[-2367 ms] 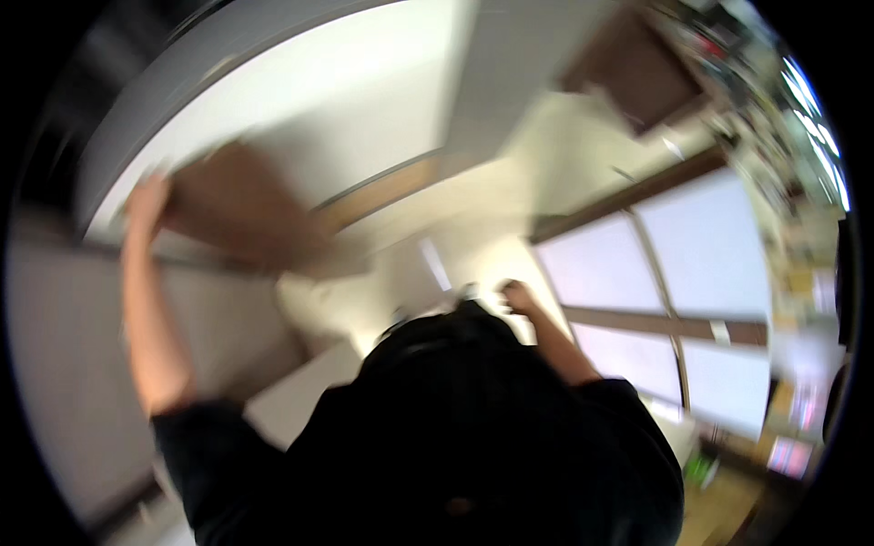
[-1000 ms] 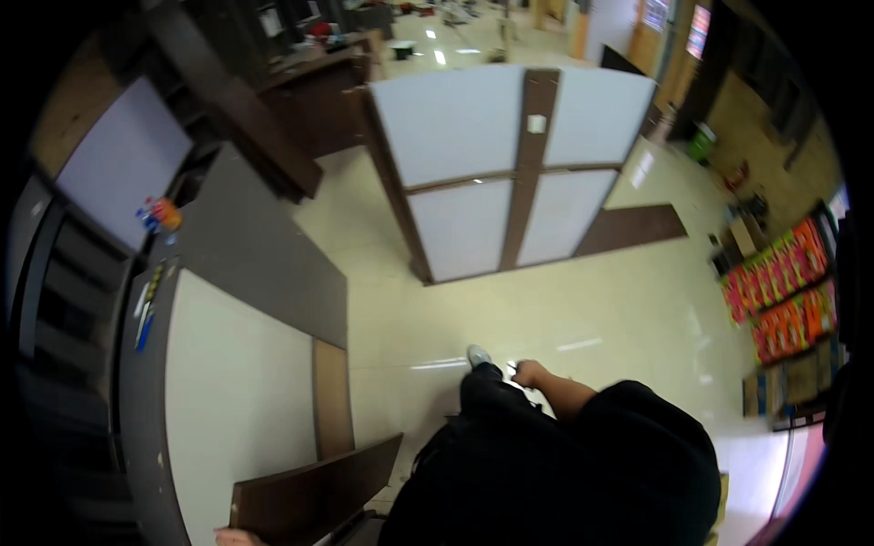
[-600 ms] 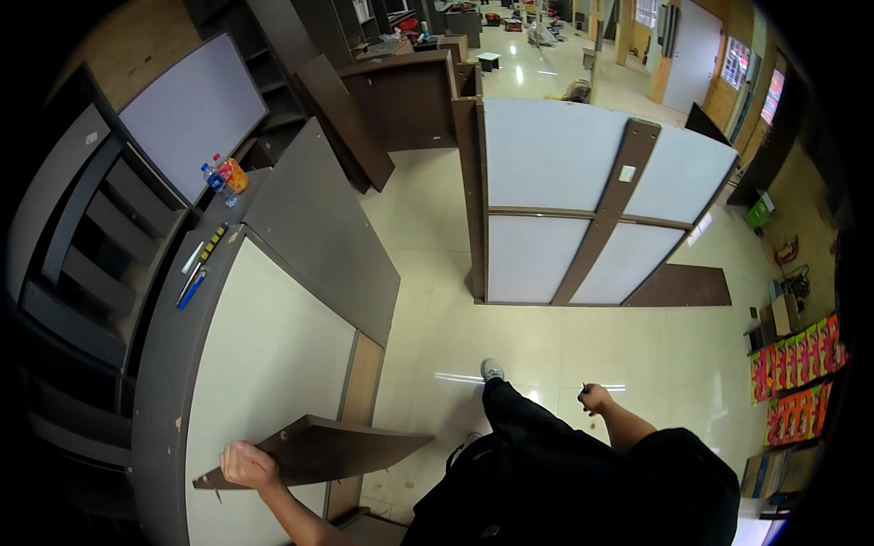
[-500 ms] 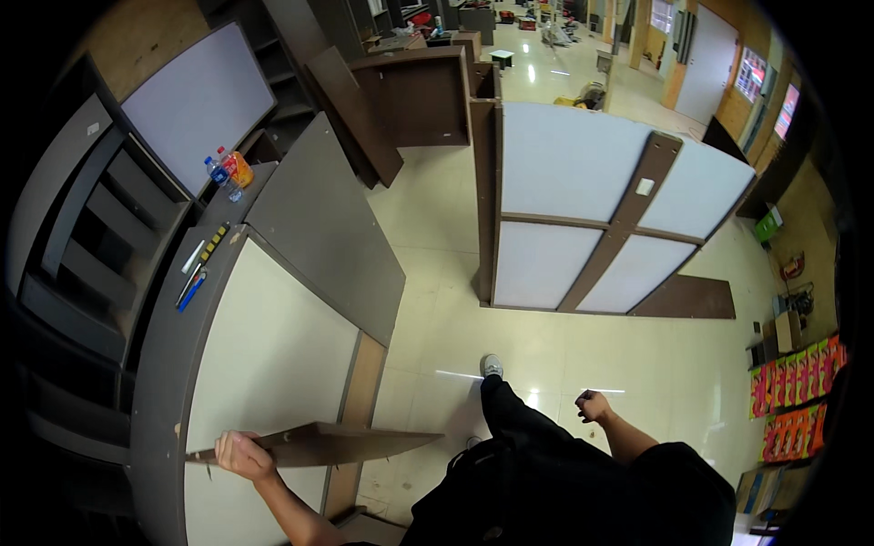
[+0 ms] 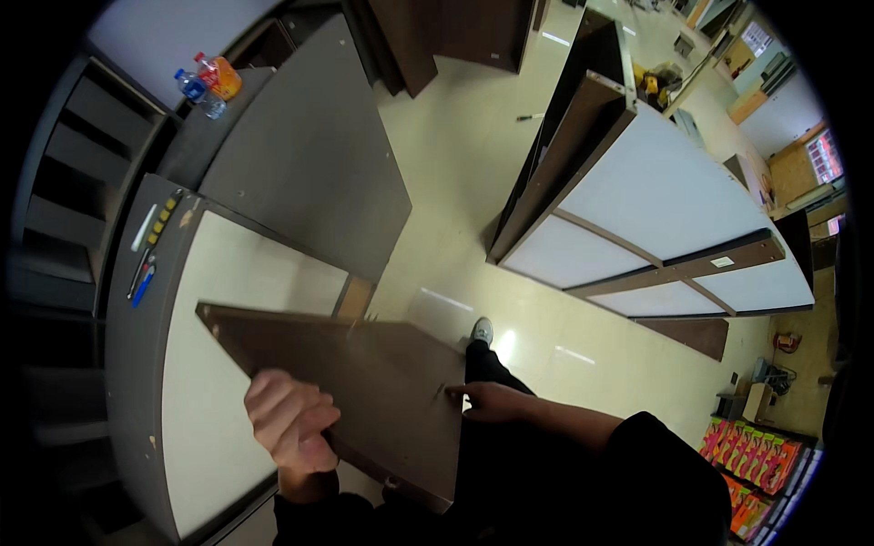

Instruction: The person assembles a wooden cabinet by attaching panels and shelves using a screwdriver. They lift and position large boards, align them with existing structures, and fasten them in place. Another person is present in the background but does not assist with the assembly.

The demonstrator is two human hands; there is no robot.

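Note:
A flat dark brown wooden board [image 5: 364,369] is held up in front of my body, tilted, over the light panel of a grey cabinet. My left hand [image 5: 289,420] is closed on the board's near left edge, fingers wrapped round it. At the opposite edge, my right hand [image 5: 487,400] is closed on the board, one fingertip on its face beside a small metal fitting [image 5: 441,389]. The rest of those fingers are partly hidden. A round fitting [image 5: 391,482] shows on the near edge.
The grey cabinet [image 5: 137,382] lies at left, with a blue-handled tool [image 5: 144,286], a yellow-and-black tool [image 5: 162,221] and two drink bottles [image 5: 218,77] on top. A large white-panelled brown frame [image 5: 655,200] stands at right. Colourful packages [image 5: 751,455] fill a rack at lower right.
The board has risen and turned its broad face toward me in my left hand. My right hand has come from free air at the right to the board's edge. The view has shifted.

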